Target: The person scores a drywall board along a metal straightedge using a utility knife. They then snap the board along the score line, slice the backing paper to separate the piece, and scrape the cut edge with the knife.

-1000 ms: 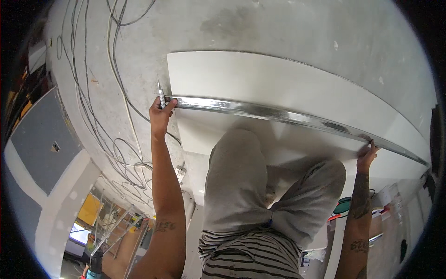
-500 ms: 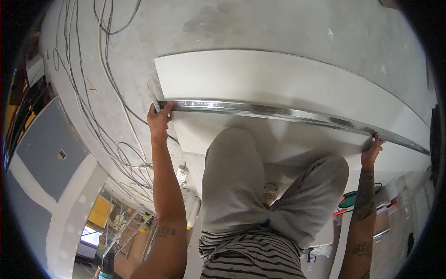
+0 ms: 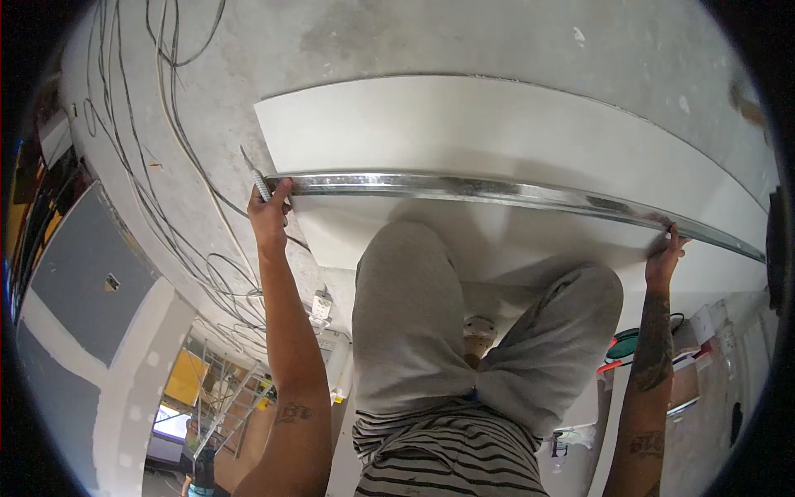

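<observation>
A long shiny metal channel (image 3: 464, 189) lies across a large white board (image 3: 389, 124), running from the left edge of the board to the far right. My left hand (image 3: 268, 219) grips its left end, thumb on top. That same hand also holds a slim knife (image 3: 260, 185) with a grey ribbed handle, its thin tip pointing up and away. On the right, my right hand (image 3: 661, 261) is closed around the channel's near edge, with the thumb on its face. My bent knees are between the arms, close to the board.
Loose cables (image 3: 178, 124) run along the grey concrete surface at left, near a white socket block (image 3: 321, 305). Grey panels with pale joints (image 3: 79, 277) stand farther left. A ladder (image 3: 236, 406) and a person (image 3: 199, 464) are at lower left. A green coil (image 3: 623, 344) lies beside my right forearm.
In the picture, my left hand, the knife and the channel's left end have shifted slightly left and up, along with the board and surroundings. Both hands keep their hold on the channel.
</observation>
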